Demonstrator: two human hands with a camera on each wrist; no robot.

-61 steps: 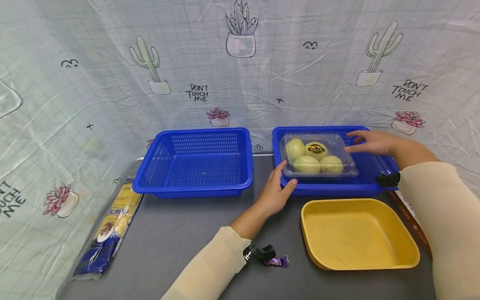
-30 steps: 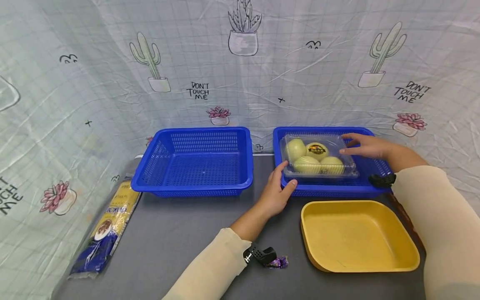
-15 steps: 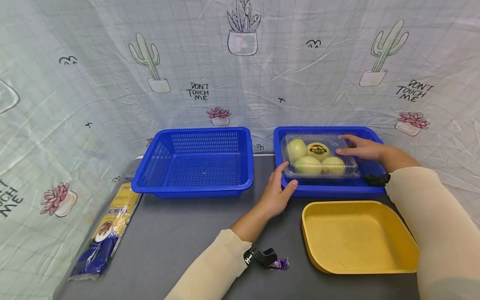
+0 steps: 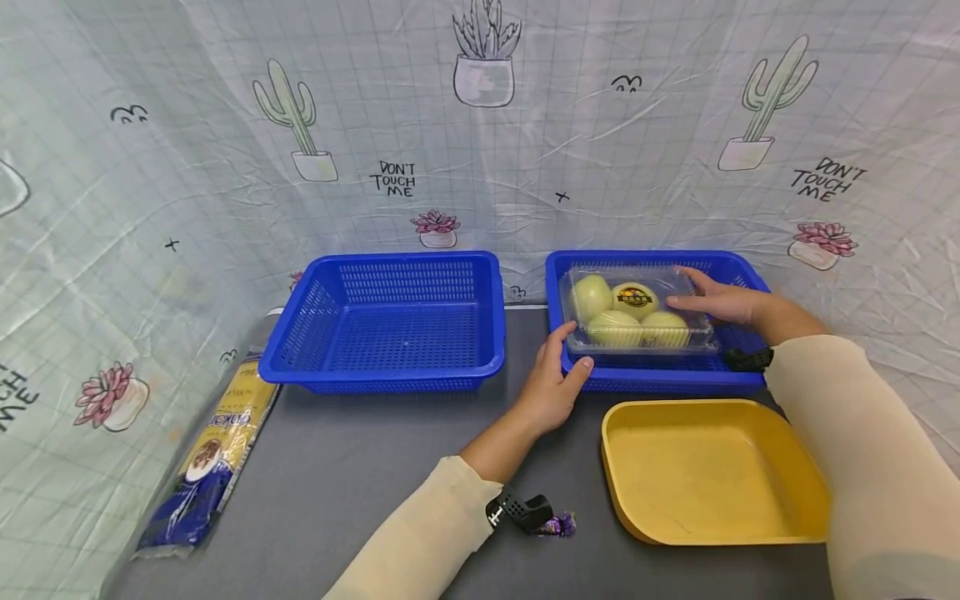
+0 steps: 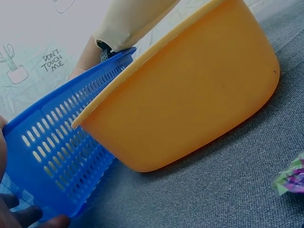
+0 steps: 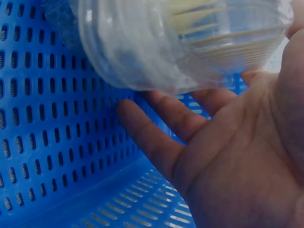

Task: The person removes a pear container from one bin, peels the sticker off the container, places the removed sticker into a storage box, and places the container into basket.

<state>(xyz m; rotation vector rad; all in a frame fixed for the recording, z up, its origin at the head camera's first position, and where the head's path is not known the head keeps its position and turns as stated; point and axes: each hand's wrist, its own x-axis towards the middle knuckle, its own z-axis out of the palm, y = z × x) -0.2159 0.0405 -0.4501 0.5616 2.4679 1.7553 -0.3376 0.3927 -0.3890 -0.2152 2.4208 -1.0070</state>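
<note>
Gripping the right end of the clear box [image 4: 630, 340] with the right hand [image 4: 723, 302]: thumb on top, fingers round the far right corner. Left hand [image 4: 551, 387] holds the near left corner of the right blue basket [image 4: 675, 379]. Box, with pale fruit [image 4: 615, 329] in it, is inside that basket, left end close to the left wall, near side just behind the front rim; can't tell if it touches the floor. Risks, my read: pinching only the top could pop it open; raising the right end alone could roll fruit left; weight on the held corner could tip the basket. Room: up, or toward the basket's right edge. Near side tight: yellow tray [image 4: 712, 483] just in front, right sleeve [image 4: 862, 433] across its right edge, knock hazard. Worktop [image 4: 337, 467] between baskets is narrow, wider in front of the left blue basket [image 4: 397, 381]
</note>
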